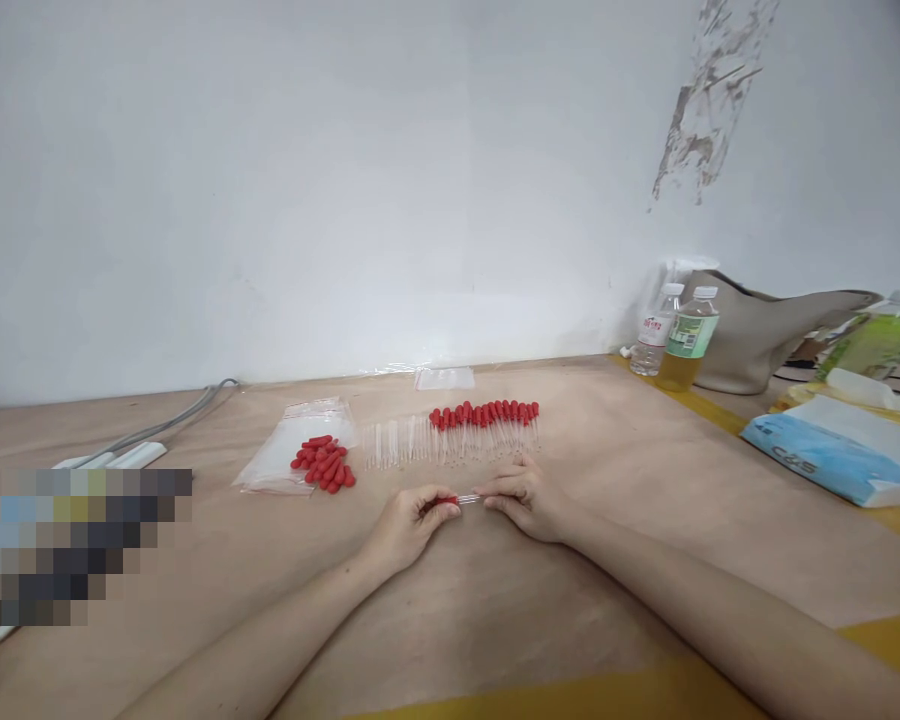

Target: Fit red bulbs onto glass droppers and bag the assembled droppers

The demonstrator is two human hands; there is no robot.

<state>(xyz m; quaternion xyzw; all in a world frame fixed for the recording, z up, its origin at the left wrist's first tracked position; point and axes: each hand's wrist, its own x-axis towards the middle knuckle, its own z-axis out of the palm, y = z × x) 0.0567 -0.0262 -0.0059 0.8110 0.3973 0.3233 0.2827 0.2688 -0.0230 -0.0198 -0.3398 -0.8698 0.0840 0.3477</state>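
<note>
My left hand [409,522] is closed on a red rubber dropper bulb [447,500], pinched between thumb and fingers. My right hand [531,500] pinches the other end of a clear glass dropper tube [468,498], whose near end meets the bulb; how deep it sits inside is hidden. Just beyond the hands lies a row of bare tubes [397,442]. Continuing that row to the right are several droppers [487,414] with red bulbs on their far ends. Left of the tubes, loose red bulbs [325,465] are heaped partly on a clear plastic bag [266,462].
Two bottles [686,345] and a grey-beige container [742,340] stand at the back right, near a blue tissue pack [832,450]. A small clear bag [445,378] lies by the wall. Cables [172,412] and a pixelated area occupy the left side.
</note>
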